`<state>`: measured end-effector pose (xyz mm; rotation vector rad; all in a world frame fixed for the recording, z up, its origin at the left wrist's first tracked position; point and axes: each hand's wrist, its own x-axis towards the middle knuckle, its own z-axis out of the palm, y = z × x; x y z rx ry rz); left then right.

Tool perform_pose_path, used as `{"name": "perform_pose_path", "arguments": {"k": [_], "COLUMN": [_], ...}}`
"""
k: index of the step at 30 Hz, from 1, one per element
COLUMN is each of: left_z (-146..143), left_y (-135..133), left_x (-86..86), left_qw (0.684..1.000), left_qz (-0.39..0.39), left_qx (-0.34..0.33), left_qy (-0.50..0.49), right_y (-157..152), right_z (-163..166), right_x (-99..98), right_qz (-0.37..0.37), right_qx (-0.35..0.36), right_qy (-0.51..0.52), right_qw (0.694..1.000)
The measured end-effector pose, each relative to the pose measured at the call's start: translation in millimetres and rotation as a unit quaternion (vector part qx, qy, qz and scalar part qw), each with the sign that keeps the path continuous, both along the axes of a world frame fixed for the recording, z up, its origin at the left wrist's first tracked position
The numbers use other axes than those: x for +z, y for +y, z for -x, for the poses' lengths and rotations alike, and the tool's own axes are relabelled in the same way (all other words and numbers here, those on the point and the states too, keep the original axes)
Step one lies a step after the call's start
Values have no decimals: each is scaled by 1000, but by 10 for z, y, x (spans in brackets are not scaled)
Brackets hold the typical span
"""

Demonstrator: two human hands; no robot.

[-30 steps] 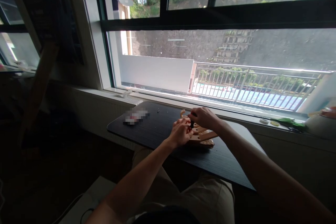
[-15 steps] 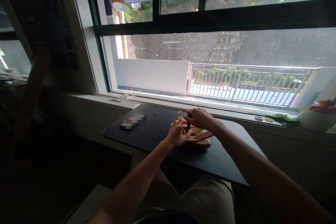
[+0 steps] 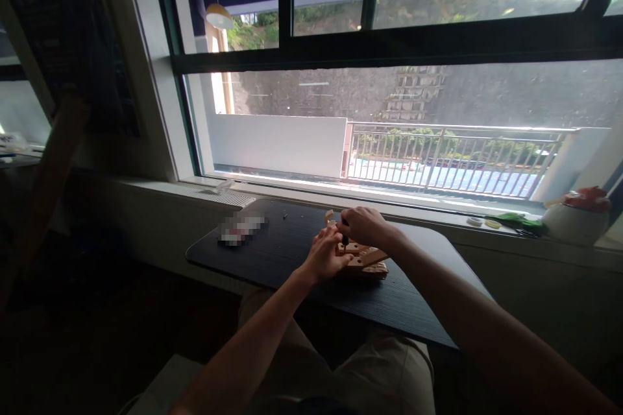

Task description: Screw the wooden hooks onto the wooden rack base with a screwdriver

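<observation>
My right hand [image 3: 365, 225] is closed around the dark handle of what looks like a screwdriver [image 3: 345, 240], which points down at a wooden assembly [image 3: 372, 270]. My left hand [image 3: 322, 258] grips the left side of that assembly, with its thumb stretched along the near edge and its other fingers curled close to the tool. Light wooden slats with dark holes make up the assembly, and a small curved piece [image 3: 329, 214] sticks up at its far side. The tool's tip and part of the wood are hidden by my hands.
The assembly lies on a dark table [image 3: 282, 246]. A blurred-out item [image 3: 242, 228] lies at the left, with a tiny dark piece [image 3: 285, 216] behind. On the windowsill at right are a white pot [image 3: 577, 220], green leaves [image 3: 516, 220] and small round lids [image 3: 491, 224].
The view has shifted slightly. My left fingers have moved a little away from the tool, so more of its shaft and the holed slats show. My right hand still holds the handle.
</observation>
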<state>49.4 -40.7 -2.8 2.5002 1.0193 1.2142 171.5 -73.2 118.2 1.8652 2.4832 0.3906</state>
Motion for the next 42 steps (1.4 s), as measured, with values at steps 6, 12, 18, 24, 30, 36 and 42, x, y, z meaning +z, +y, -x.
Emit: {"name": "perform_pose_path", "arguments": {"k": [6, 12, 18, 24, 30, 36, 42], "left_z": [163, 214, 236, 227, 237, 243, 252], "left_y": [-63, -94, -135, -158, -123, -143, -146], "left_x": [-172, -303, -247, -223, -280, -259, -239], "left_qw": [986, 953, 952, 960, 962, 966, 967], "left_qz": [20, 193, 225, 201, 203, 190, 188], "left_qx": [-31, -45, -62, -87, -88, -78, -81], "left_qy": [-163, -228, -196, -174, -161, -156, -153], "right_y": [-67, -64, -67, -47, -80, -119, -40], "right_z": [-18, -89, -161, -153, 3, 93, 43], "right_x": [234, 272, 199, 372, 213, 180, 214], "right_qz": [27, 69, 52, 91, 54, 19, 39], "right_qx": [25, 40, -3, 35, 59, 26, 61], "right_qy": [-10, -14, -13, -12, -14, -31, -29], "right_qw": [999, 997, 999, 995, 997, 999, 997]}}
